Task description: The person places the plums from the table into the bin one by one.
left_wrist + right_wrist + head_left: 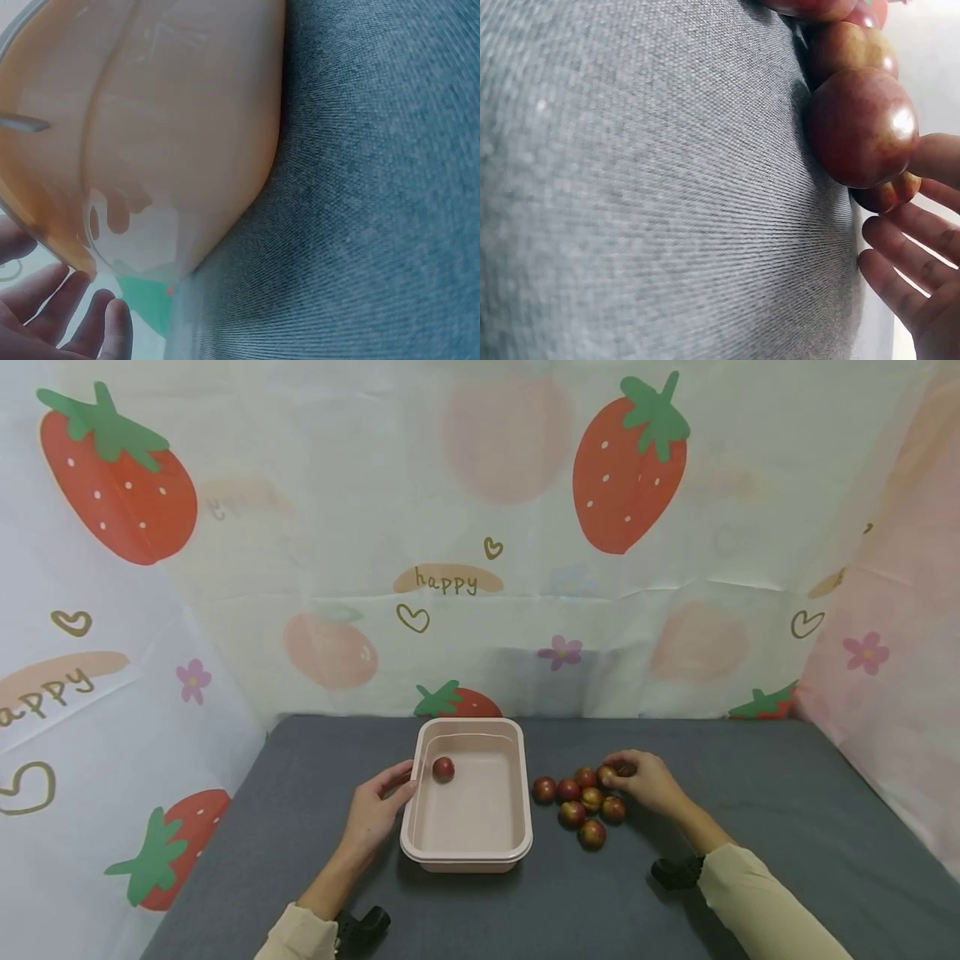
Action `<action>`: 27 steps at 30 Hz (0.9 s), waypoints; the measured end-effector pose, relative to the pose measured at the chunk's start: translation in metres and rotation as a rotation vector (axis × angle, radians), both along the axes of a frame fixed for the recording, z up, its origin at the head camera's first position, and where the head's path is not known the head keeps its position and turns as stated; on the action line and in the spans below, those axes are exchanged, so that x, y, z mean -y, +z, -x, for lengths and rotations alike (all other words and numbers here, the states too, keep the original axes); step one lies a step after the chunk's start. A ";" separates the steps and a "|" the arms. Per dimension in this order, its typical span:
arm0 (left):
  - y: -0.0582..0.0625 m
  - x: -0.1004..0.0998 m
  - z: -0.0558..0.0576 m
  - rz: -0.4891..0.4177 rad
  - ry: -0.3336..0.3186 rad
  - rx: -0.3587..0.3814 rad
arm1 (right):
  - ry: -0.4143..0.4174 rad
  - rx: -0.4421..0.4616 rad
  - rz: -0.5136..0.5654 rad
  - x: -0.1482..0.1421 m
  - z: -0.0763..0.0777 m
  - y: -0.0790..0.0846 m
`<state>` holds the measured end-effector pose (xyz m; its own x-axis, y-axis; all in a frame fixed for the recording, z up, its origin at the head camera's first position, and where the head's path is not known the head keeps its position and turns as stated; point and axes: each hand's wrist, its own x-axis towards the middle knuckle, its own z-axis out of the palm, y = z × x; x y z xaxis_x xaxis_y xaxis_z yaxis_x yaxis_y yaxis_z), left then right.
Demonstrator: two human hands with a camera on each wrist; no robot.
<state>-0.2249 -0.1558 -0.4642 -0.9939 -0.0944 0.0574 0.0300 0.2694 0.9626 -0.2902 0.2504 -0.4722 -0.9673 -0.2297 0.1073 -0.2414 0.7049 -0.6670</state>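
Note:
A pale pink plastic box (472,810) stands on the dark grey cloth, with one red plum (443,769) lying inside near its left wall. My left hand (372,814) holds the box's left rim, thumb and fingertips at the edge. Right of the box lies a loose group of several red and yellow plums (572,814). At the far right of that group my right hand (651,783) pinches a plum (889,195) between thumb and fingers. In the right wrist view a nearer plum (864,127) covers part of it.
The grey cloth (750,793) covers the table. Behind it hangs a white curtain (360,527) printed with strawberries, and similar sheets close off both sides. A dark wrist camera (675,872) sits under the right wrist.

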 end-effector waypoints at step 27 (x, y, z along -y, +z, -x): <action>0.000 -0.003 0.000 0.010 0.046 0.006 | -0.033 0.003 0.066 -0.009 0.000 0.016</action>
<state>-0.2252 -0.1526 -0.4647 -0.9889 -0.1390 0.0526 0.0117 0.2801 0.9599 -0.2905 0.2595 -0.4558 -0.9747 -0.1899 0.1180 -0.2162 0.6671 -0.7129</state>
